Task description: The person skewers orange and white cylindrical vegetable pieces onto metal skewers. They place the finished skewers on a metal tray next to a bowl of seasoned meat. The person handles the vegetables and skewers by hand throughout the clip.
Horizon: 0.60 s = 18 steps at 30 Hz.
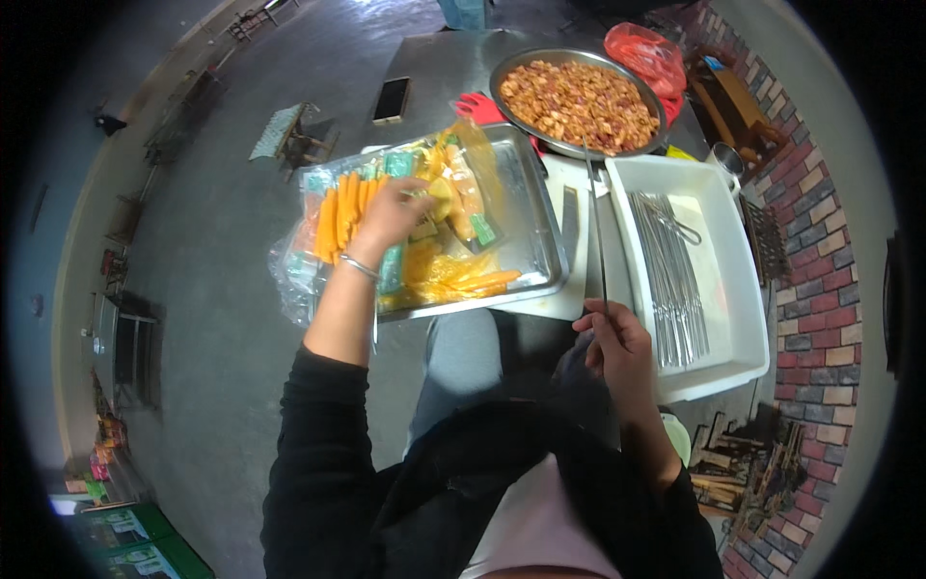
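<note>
My left hand point(394, 217) reaches over a metal tray point(539, 239), its fingertips at a yellow piece of food point(440, 199); whether they grip it I cannot tell. Orange sausages point(347, 213) in an opened plastic package lie under and left of that hand. Beside them are a clear pack of pale sausages point(463, 192) and a yellow bag point(434, 271) with some orange sausages on it. In my right hand point(615, 336) a long metal skewer point(597, 231) points away from me, with nothing on it. More metal skewers point(669, 289) lie in a white plastic bin point(745, 318) at the right.
A steel bowl of diced, seasoned meat point(579, 105) stands at the back. Near it are a red glove point(479, 108), a red plastic bag point(647, 58) and a phone point(391, 100). A white cutting board point(571, 289) with a knife point(570, 224) lies between tray and bin.
</note>
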Motion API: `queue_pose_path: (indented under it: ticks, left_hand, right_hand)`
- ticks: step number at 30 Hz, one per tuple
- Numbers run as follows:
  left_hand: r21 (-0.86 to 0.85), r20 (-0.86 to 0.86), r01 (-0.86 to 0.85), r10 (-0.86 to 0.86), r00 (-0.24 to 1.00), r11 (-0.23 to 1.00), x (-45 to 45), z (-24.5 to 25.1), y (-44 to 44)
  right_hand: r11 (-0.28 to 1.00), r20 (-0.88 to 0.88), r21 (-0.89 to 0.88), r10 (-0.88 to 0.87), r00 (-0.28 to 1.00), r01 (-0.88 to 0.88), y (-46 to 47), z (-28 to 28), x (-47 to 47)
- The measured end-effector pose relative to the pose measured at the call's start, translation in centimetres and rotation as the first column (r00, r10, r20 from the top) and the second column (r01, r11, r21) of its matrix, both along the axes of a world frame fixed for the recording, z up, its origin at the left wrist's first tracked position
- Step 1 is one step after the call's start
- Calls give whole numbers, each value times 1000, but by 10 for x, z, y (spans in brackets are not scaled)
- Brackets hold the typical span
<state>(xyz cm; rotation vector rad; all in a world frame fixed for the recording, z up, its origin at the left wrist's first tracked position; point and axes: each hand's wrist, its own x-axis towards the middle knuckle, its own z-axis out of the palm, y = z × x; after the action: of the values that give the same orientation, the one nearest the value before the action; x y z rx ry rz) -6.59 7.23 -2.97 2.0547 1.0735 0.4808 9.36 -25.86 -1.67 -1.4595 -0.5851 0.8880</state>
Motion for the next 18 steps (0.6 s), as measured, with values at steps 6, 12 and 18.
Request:
queue_pose_path:
  ticks: [6, 12, 18]
  left_hand:
    - [125, -583, 638, -465, 667, 759, 58, -41, -86]
    - [-69, -358, 487, -477, 803, 871, 67, -29, -66]
    - [-749, 547, 302, 294, 784, 590, 64, -9, -31]
  right_hand:
    - [1000, -19, -5, -23, 1000, 23, -6, -4, -3]
    - [998, 3, -57, -34, 999, 34, -16, -11, -4]
    - [996, 309, -75, 64, 949, -43, -13, -23, -18]
